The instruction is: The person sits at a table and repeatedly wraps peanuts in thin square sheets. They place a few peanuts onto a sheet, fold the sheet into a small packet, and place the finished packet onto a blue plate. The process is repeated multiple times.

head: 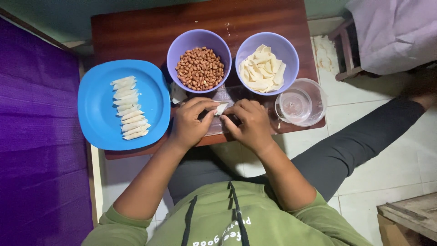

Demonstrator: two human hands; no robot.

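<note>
Both hands meet at the near edge of the low wooden table (136, 32), pinching one small pale dough wrapper (221, 108) between them. Left hand (191, 123) closed narrow, thumb and forefinger on the wrapper's left end; right hand (248, 124) closed the same on its right side. Neither is nearer, both touching. The wrapper sits right between the fingertips, just in front of the two bowls. Mostly hidden by fingers, so long axis is hard to call: the visible bit looks slightly tilted, running near-to-far, upper end toward the bowls. Can't tell if anything is wrapped inside

Around it:
- purple bowl of peanuts (199, 68) straight ahead of the left hand, close
- purple bowl of flat wrappers (263, 69) ahead of the right hand, close
- clear plastic tub (301, 102) just right of the right hand
- blue plate (98, 107) to the left, with a column of finished rolls (127, 107), each long axis left-right, slightly skewed, stacked near-to-far
</note>
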